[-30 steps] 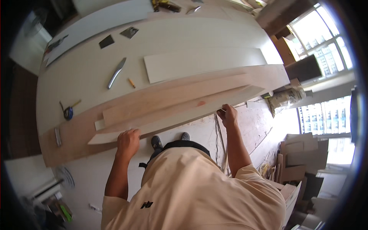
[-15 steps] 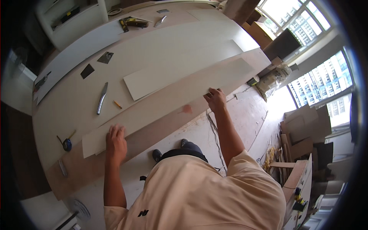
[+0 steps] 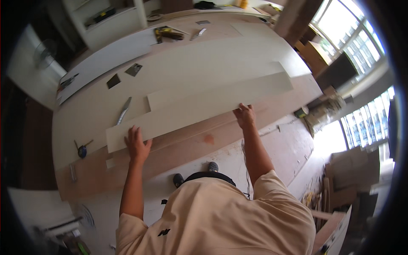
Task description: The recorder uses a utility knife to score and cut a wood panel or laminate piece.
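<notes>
A long pale strip of board (image 3: 204, 107) lies slantwise across the big pale sheet (image 3: 191, 57) on the worktable. My left hand (image 3: 138, 146) grips its near edge close to the left end, fingers on top and thumb spread aside. Farther right, my right hand (image 3: 245, 118) pinches the same edge, the thumb hidden. Part of a smaller pale piece (image 3: 157, 100) shows beyond the strip, which covers the rest. A silver utility knife (image 3: 124, 111) lies just past the strip's left end.
A blue tape measure (image 3: 82, 151) sits at the table's left. Two dark square samples (image 3: 114, 81) lie beyond the knife. Yellow-and-black tools (image 3: 170, 34) rest at the far side. Bare brown board (image 3: 187, 146) runs along the near edge; wood offcuts (image 3: 331, 191) stand at right.
Both hands have shifted the long strip away from me across the sheet. It now covers more of the smaller piece and hides the pencil. The head view has also turned slightly.
</notes>
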Demonstrator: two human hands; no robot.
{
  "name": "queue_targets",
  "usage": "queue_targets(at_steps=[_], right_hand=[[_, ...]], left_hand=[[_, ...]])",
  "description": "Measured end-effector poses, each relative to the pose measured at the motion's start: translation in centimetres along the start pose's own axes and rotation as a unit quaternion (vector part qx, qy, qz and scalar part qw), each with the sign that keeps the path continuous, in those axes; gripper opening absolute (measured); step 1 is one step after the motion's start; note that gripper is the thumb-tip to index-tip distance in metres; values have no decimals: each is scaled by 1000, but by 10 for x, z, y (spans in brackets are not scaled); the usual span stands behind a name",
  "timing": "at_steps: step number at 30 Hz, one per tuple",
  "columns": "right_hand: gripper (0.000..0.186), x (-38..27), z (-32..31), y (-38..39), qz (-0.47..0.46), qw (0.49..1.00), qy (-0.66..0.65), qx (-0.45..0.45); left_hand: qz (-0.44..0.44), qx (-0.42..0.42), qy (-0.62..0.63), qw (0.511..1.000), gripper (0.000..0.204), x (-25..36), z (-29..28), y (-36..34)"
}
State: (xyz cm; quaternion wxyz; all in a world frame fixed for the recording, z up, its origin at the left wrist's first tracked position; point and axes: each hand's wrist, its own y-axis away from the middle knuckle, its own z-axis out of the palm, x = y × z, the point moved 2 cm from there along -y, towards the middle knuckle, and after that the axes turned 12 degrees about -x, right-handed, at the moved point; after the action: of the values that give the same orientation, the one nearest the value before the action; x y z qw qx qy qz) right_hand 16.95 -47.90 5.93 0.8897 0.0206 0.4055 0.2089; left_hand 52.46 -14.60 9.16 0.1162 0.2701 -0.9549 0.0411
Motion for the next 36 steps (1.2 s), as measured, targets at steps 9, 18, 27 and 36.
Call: queue_targets(at_steps=[9, 18, 27, 36], right_hand=[[32, -40, -5, -108, 5, 1000, -9, -8], [25, -45, -2, -201, 31, 998, 44, 14], [60, -39, -31, -208, 43, 911, 410, -13], [86, 15, 25, -15, -6, 504, 765, -400]], left_hand=[[-39, -1, -41, 998, 63, 64, 5, -75], [56, -68, -176, 980, 44, 89, 31, -157], [70, -136, -180, 972, 45, 118, 76, -260], [-53, -111, -65, 990, 60, 118, 101, -277]])
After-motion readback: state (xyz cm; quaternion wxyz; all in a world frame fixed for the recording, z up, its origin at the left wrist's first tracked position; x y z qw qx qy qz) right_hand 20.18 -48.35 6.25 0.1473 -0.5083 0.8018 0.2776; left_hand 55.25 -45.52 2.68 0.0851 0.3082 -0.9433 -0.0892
